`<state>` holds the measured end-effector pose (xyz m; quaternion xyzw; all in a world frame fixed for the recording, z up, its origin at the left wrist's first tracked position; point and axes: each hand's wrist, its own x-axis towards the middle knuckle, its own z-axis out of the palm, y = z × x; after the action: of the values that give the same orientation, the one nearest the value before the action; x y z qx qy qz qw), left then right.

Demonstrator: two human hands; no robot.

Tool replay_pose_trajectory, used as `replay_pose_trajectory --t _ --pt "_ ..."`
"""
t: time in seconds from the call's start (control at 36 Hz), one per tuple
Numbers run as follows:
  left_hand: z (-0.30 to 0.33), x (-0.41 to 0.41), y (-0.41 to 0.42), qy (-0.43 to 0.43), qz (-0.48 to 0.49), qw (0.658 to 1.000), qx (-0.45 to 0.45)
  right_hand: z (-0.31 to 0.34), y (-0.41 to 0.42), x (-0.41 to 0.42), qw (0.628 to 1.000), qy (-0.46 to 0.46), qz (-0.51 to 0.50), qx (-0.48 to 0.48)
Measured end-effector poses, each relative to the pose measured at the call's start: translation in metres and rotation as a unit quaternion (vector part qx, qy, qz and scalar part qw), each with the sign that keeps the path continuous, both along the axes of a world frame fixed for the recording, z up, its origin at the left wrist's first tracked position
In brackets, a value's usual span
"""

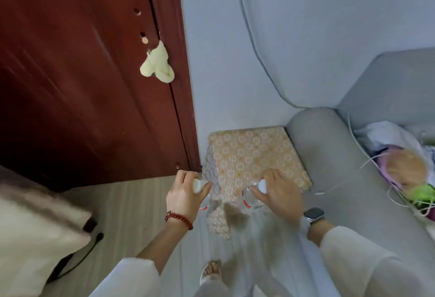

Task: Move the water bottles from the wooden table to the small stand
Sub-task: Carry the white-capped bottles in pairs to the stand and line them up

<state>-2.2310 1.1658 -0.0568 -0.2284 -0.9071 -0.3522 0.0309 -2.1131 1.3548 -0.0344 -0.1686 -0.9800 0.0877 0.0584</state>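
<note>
Above cloth-covered stand (249,153): two bottles, left hand (186,193) grip clamped on one bottle (207,202), right hand (280,193) on other bottle (250,199).

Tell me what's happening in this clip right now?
A person carries two clear water bottles by their white caps, one in the left hand and one in the right hand. Both bottles hang near the front edge of the small stand, which is covered in floral cloth beside a grey sofa. Neither is set down yet.
</note>
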Motion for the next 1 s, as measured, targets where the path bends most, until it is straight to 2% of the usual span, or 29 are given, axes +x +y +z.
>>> replay_pose_trajectory --t 0.08,0.19,0.31,0.44,0.69,0.89,1.0 --pt "-0.01 -0.042 0.041 -0.036 0.011 0.999 0.008 -0.013 0.036 -0.039 0.999 -0.013 -0.024 -0.022" --pt "-0.034 -0.095 0.102 -0.053 0.017 0.998 0.013 -0.031 0.082 -0.097 0.99 -0.024 -0.086 -0.105" --pt "-0.071 -0.137 0.157 -0.055 0.016 0.998 0.01 -0.073 0.126 -0.146 0.989 -0.009 -0.079 -0.124" --pt "-0.125 -0.181 0.215 -0.027 -0.008 1.0 0.003 -0.124 0.177 -0.2 0.987 -0.035 -0.083 -0.13" --pt "-0.163 -0.24 0.277 -0.072 0.002 0.997 -0.006 -0.169 0.22 -0.263 0.988 0.001 -0.076 -0.133" --pt "-0.16 -0.247 0.283 -0.141 -0.058 0.987 -0.047 -0.184 0.224 -0.275 0.963 0.053 -0.099 -0.243" --pt "-0.168 -0.242 0.265 -0.204 -0.062 0.976 -0.043 -0.192 0.228 -0.262 0.93 0.014 -0.06 -0.361"
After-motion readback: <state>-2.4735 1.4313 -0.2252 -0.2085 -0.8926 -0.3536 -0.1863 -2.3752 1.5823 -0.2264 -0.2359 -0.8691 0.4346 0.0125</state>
